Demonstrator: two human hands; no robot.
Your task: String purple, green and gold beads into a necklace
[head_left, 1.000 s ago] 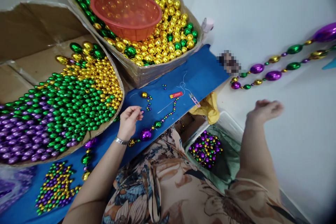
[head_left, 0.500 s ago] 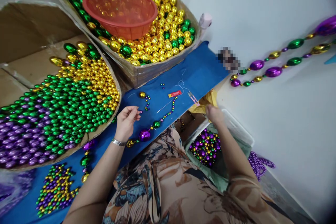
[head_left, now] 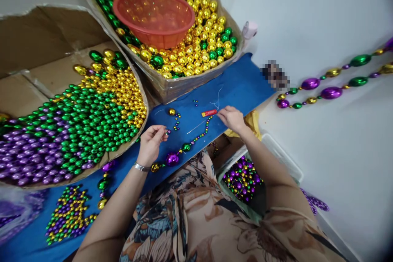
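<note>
1. Fingers [head_left: 159, 132] of the left hand [head_left: 147, 147] are bunching with the thumb, nearly or fully closed; whether they are gripping anything fine, I cannot tell.
2. Loose beads [head_left: 176, 123] are lying just beyond those fingertips, the nearest hard to make out.
3. Right hand [head_left: 232, 118] is curling its fingers downward beside a red-and-yellow stick [head_left: 209, 113]; their closure and any hold are hiding underneath.
4. Beaded strand [head_left: 201, 135] is running between both sets of fingers, its lower end getting lost by the left forearm.
5. Needle-like rod [head_left: 196, 127] is also lying between them; white thread [head_left: 218, 97] is curling beyond the right fingers, too fine to follow.
6. Farther left of the left fingers, a bead-filled carton [head_left: 46, 28] is running out of view.
</note>
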